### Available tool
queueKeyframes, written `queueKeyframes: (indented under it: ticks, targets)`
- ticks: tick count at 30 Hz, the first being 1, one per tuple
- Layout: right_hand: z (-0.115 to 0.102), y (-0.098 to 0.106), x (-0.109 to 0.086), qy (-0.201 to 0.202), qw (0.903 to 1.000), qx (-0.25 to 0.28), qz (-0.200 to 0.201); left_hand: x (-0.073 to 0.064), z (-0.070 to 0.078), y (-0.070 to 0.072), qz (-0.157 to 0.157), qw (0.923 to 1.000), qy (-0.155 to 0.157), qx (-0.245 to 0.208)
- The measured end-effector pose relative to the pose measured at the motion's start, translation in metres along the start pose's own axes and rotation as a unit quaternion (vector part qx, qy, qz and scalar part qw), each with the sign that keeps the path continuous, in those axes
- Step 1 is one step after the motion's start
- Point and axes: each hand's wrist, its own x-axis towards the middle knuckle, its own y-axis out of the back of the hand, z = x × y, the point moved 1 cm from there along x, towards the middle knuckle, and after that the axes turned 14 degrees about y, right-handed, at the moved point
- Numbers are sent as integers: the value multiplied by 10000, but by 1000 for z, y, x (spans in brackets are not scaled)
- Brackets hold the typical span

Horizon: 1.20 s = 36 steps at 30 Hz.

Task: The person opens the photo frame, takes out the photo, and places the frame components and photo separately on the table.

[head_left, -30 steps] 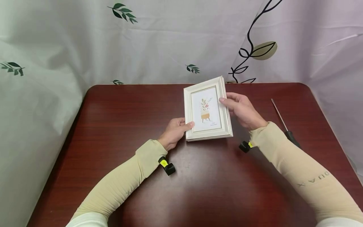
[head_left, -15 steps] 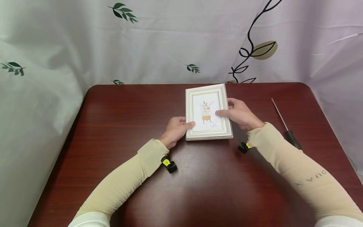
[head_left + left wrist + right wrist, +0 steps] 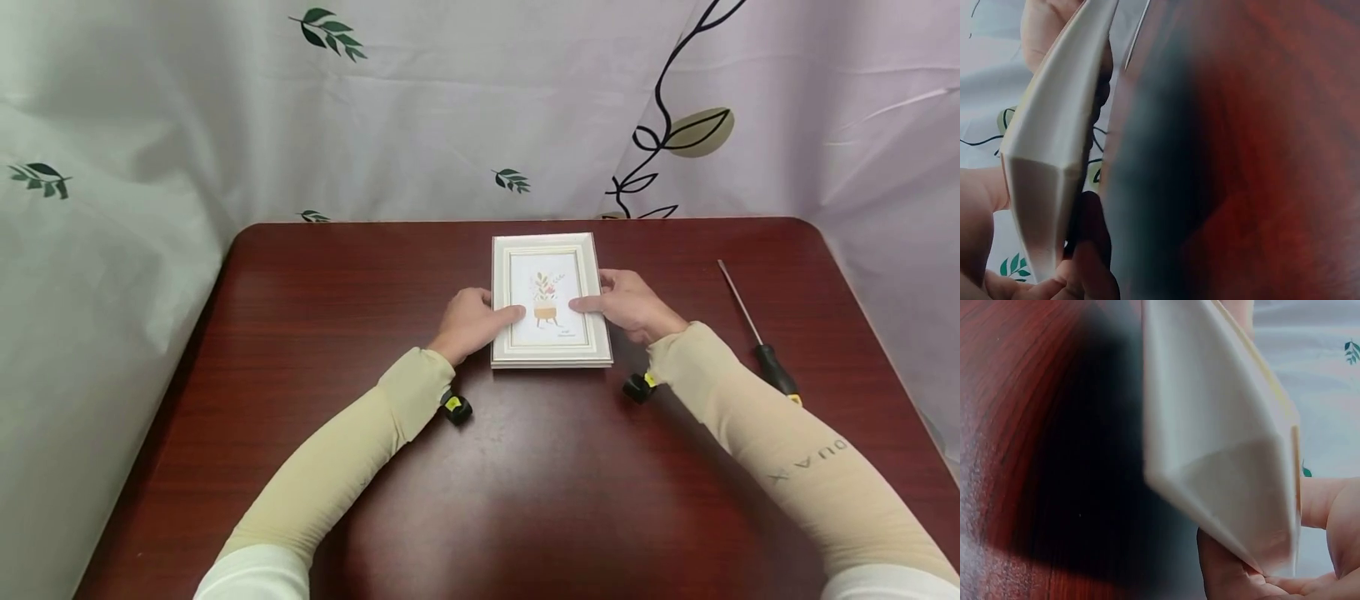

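Observation:
A cream-white picture frame (image 3: 551,354) with a print of a potted plant is held up over the table, front side toward the head camera. My left hand (image 3: 472,323) grips its left side, thumb on the front and the other fingers behind. On the opposite side, my right hand (image 3: 633,305) pinches it the same way, thumb tip over the print. Both wrist views show the frame edge-on, its moulded side (image 3: 1054,112) and corner (image 3: 1229,456) close to the camera, with fingers curled round behind. The back of the frame is mostly hidden.
A screwdriver (image 3: 772,365) with a dark handle lies on the reddish-brown table (image 3: 337,283) to the right, near my right sleeve. A pale curtain (image 3: 420,108) with leaf prints hangs behind the table's far edge.
The frame has come down slightly and its tilted top edge has levelled out. My right hand has slid lower along its side; the left thumb has shifted up and further onto the front.

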Motion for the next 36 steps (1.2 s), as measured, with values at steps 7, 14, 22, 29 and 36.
queueKeyframes:
  ticks: [7, 14, 22, 29, 36]
  targets:
    - [1, 1, 3, -161, 9998, -117, 59, 8, 9, 4, -35, 9983, -5, 590]
    - [1, 1, 4, -210, 9993, -316, 48, 11, 13, 5, -128, 9966, 65, 813]
    - [3, -1, 6, -170, 9983, -518, 193, 13, 13, 2, -182, 9956, 102, 915]
    - [2, -3, 8, -252, 9947, -950, 315, 17, 13, 1, -106, 9945, 245, 1018]
    - [5, -3, 9, -385, 9906, -1269, 325, 18, 15, -1, -93, 9927, 290, 1168]
